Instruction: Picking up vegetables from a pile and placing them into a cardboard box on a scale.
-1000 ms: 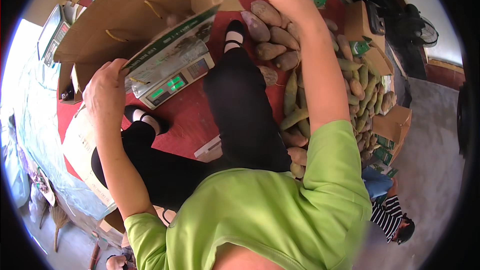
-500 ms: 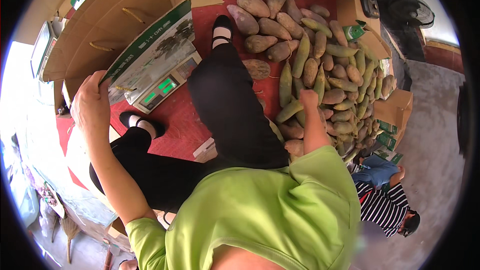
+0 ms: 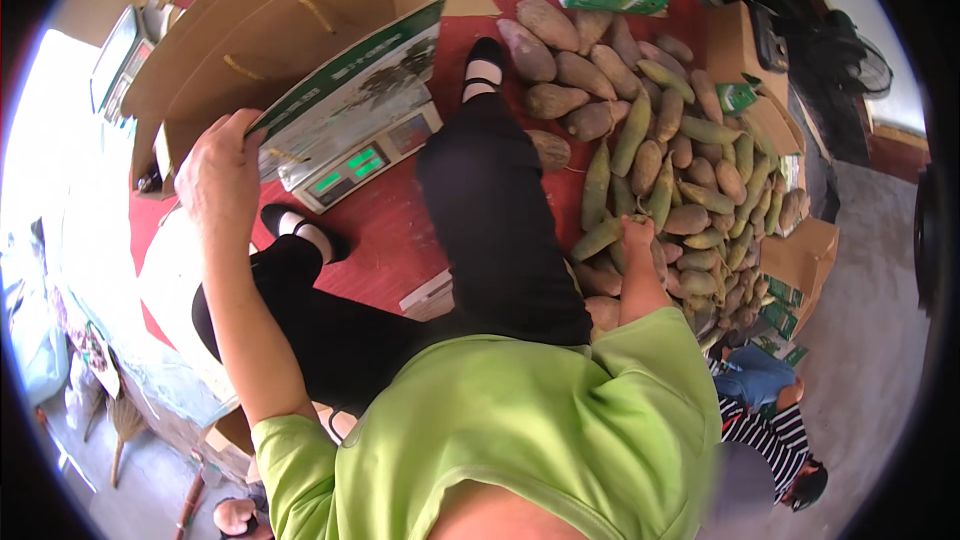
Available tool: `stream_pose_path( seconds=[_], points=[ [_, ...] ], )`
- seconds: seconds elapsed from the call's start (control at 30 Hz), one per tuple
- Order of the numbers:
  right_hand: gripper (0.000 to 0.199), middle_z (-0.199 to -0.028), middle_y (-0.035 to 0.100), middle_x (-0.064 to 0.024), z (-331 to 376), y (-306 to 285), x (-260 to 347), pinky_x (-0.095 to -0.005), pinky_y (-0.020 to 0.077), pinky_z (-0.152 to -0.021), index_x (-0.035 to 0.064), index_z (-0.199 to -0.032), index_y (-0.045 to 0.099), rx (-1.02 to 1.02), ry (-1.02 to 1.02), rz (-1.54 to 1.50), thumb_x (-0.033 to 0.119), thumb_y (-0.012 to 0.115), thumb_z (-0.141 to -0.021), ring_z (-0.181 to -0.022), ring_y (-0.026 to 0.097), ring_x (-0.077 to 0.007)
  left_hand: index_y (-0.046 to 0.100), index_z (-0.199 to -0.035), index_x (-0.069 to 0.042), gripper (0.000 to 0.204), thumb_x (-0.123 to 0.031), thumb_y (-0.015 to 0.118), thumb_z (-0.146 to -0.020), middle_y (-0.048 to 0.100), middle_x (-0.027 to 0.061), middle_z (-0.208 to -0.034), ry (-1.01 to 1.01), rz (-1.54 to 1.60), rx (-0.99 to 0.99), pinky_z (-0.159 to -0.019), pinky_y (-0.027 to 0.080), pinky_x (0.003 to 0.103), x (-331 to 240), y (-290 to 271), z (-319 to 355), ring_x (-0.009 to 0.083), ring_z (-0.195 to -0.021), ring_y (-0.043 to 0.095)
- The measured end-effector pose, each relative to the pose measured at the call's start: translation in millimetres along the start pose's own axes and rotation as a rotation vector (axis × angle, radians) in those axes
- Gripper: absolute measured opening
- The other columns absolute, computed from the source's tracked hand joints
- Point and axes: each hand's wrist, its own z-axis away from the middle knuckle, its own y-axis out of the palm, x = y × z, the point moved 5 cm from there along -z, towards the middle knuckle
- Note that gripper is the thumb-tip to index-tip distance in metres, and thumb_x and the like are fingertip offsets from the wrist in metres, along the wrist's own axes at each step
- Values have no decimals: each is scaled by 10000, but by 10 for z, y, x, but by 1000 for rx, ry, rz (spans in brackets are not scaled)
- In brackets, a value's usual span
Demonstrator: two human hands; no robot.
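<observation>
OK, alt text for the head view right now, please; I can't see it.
The left hand grips the edge of an open cardboard box; the right hand is at a heap of brown and green vegetables on a red surface. A scale with lit green displays shows by the box's near side.

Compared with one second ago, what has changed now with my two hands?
Your right hand moved toward your body, from the top of the view to the tubers; whether it grips one is unclear. Your left hand still holds the carton by its edge; carton and scale stayed put.
</observation>
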Motion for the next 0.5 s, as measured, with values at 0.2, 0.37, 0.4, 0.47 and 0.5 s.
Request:
stream_pose_path(
  seconds=[0.2, 0.37, 0.4, 0.47, 0.5],
  points=[
    [696, -1161, 572, -145, 564, 213, 449, -412, 469, -812, 16, -1364, 377, 91, -254, 149, 149, 732, -781, -1044, 564, -276, 660, -975, -140, 144, -174, 603, -848, 656, 69, -897, 1, 2, 22, -719, 484, 398, 0, -16, -12, 312, -863, 628],
    [543, -1112, 580, -158, 1106, 222, 1139, -363, 433, -888, -18, -1246, 482, 32, -519, 287, 156, 716, -788, -1019, 556, -277, 660, -943, -141, 118, -187, 597, -855, 645, 54, -852, 24, 21, -18, -697, 479, 390, 36, -3, 4, 286, -854, 618],
    [439, -1057, 589, -152, 1173, 208, 1379, -377, 437, -868, 3, -1147, 510, 35, -654, 169, 144, 710, -784, -971, 569, -296, 660, -943, -141, 118, -187, 597, -855, 645, 54, -852, 16, 16, -22, -697, 479, 390, 58, -7, 14, 286, -854, 618],
    [319, -1013, 594, -139, 1251, 68, 1870, -376, 435, -860, 22, -1046, 542, 9, -862, 26, 128, 700, -789, -932, 574, -296, 661, -935, -141, 111, -184, 603, -851, 647, 54, -851, 28, 27, -16, -702, 480, 389, 42, 19, -1, 284, -852, 621],
    [304, -1025, 588, -130, 1296, 11, 2161, -359, 428, -873, 20, -1043, 546, -4, -941, 1, 123, 695, -799, -940, 565, -277, 663, -930, -138, 106, -177, 608, -849, 651, 51, -853, 25, 36, -17, -712, 484, 389, 43, 14, 1, 282, -850, 623]
  ],
)
